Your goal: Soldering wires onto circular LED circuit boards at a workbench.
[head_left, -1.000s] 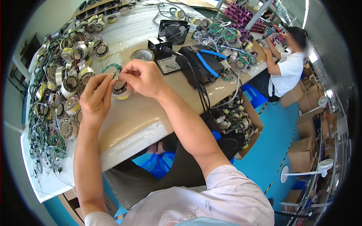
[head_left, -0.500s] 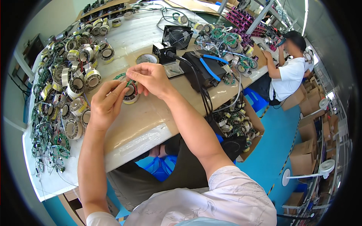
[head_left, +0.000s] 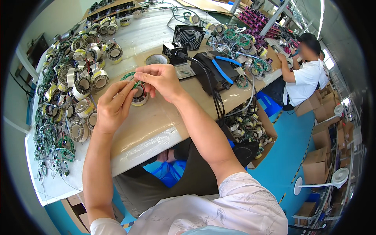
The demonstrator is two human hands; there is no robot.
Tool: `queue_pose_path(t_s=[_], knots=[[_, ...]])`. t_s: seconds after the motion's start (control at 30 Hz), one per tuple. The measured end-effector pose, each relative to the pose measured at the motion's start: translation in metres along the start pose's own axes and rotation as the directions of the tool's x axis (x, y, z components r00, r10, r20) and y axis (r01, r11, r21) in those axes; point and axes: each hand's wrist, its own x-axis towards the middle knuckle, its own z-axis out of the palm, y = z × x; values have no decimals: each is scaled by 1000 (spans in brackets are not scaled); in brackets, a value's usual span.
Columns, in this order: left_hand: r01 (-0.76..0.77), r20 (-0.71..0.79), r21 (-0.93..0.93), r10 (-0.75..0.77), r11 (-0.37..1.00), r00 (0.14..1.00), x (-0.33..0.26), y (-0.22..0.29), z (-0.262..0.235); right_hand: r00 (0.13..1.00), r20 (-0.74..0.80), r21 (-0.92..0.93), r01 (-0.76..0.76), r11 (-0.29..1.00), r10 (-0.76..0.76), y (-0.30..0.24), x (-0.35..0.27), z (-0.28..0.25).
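Both hands meet over the brown board on the bench, fingertips almost touching. My left hand [head_left: 113, 105] is closed in a pinch on a thin green wired part [head_left: 136, 83]. From the other side my right hand [head_left: 162, 81] pinches at the same part, its fingers closed. A green loop [head_left: 127, 76] shows just behind the fingertips. Below them sits a round motor stator [head_left: 139, 98] with a pale yellow rim, partly covered by the fingers. How the green part joins the stator is hidden.
Many stators [head_left: 80, 88] with green leads heap on the left. Behind my hands are a tape roll [head_left: 157, 59], a fan [head_left: 188, 38], a black box [head_left: 211, 74] and blue-handled pliers [head_left: 222, 71]. A carton of stators [head_left: 250, 129] stands right. A co-worker [head_left: 303, 74] sits beyond.
The whole view has shifted slightly, so the bench appears a little right and lower. My hands stay pinched together over the stator, with only small finger movement.
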Motion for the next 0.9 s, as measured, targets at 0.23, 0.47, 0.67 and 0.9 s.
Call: queue_pose_path(t_s=[0.23,0.47,0.67,0.9], knots=[[51,7,-10,-51,999,999,-2,0,1,1000,-21,-18,20,1000,-21,-2,0,1],[63,-16,-17,-63,998,998,-4,0,-2,999,-19,-12,33,999,-33,-1,1,4],[23,-134,-27,-27,999,991,-3,-9,1,998,-49,-42,32,999,-34,-1,0,0],[462,-168,-510,-610,726,774,-9,2,-1,998,-39,-15,44,999,-44,1,1,3]])
